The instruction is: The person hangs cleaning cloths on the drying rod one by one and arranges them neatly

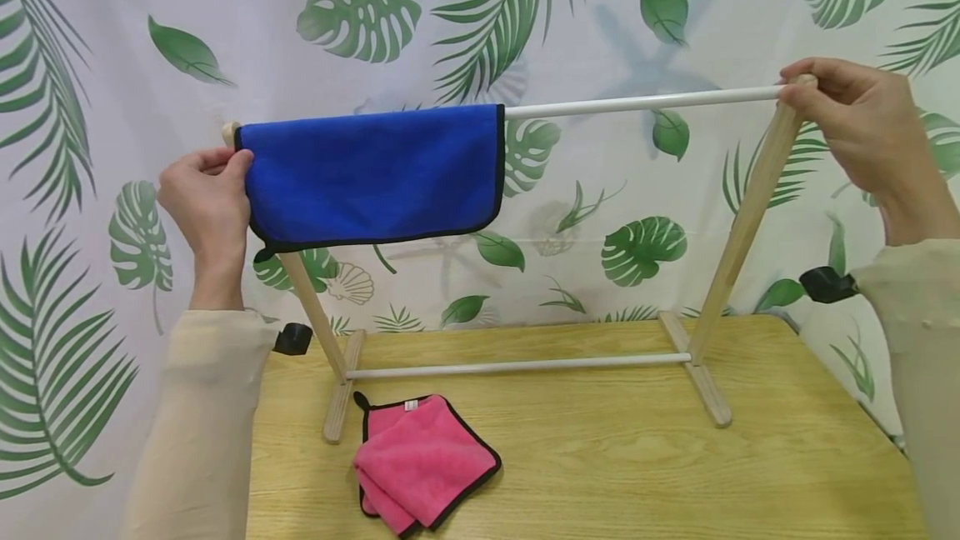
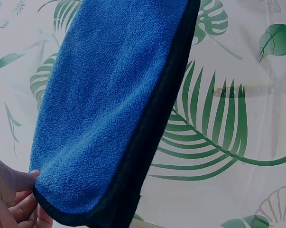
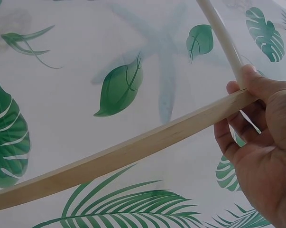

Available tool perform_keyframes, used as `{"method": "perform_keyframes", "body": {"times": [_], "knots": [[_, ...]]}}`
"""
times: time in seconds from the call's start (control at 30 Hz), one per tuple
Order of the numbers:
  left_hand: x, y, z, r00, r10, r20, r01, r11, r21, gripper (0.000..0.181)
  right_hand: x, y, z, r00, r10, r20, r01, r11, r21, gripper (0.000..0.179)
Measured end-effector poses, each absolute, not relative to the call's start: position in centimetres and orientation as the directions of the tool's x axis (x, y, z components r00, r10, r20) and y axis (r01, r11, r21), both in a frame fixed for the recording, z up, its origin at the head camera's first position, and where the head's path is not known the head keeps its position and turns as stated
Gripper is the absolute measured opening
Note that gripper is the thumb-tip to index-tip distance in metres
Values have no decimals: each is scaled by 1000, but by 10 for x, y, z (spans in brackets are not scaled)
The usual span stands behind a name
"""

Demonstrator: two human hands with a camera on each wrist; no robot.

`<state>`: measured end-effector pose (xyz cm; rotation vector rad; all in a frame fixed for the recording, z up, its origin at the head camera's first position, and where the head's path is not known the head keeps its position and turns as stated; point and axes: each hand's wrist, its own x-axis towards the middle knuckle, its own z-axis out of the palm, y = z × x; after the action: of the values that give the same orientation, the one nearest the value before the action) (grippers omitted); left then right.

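Note:
A blue towel (image 1: 375, 177) with black edging hangs folded over the left part of the white top rail (image 1: 645, 104) of a wooden rack. At the towel's left edge, my left hand (image 1: 210, 194) pinches the cloth between thumb and fingers; the left wrist view shows the pinched edge of the towel (image 2: 100, 109) close up. My right hand (image 1: 862, 119) grips the top of the rack's right wooden post (image 1: 750, 198), where the rail meets it. In the right wrist view, thumb and fingers curl around that post's end (image 3: 133, 154).
On the wooden table (image 1: 600, 457) lies a folded pink towel (image 1: 431, 465) with black edging, in front of the rack's left foot (image 1: 343, 407). A white lower bar (image 1: 517, 366) joins the two feet. Behind hangs a leaf-printed curtain (image 1: 585, 23).

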<state>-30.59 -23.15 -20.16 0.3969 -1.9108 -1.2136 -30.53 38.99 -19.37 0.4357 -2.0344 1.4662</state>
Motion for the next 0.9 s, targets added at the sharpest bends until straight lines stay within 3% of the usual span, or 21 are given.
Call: {"method": "perform_keyframes", "body": {"times": [0.3, 0.53, 0.9], "knots": [[-303, -236, -211, -614, -607, 504, 193, 504, 842, 35, -305, 390, -194, -773, 78, 630, -573, 342, -745, 24], [-298, -236, -220, -639, -590, 493, 89, 579, 810, 40, -303, 390, -195, -771, 87, 630, -567, 355, -743, 24], [-268, -231, -255, -690, -480, 541, 290, 502, 815, 36, -304, 390, -195, -763, 72, 643, -586, 343, -734, 25]]}}
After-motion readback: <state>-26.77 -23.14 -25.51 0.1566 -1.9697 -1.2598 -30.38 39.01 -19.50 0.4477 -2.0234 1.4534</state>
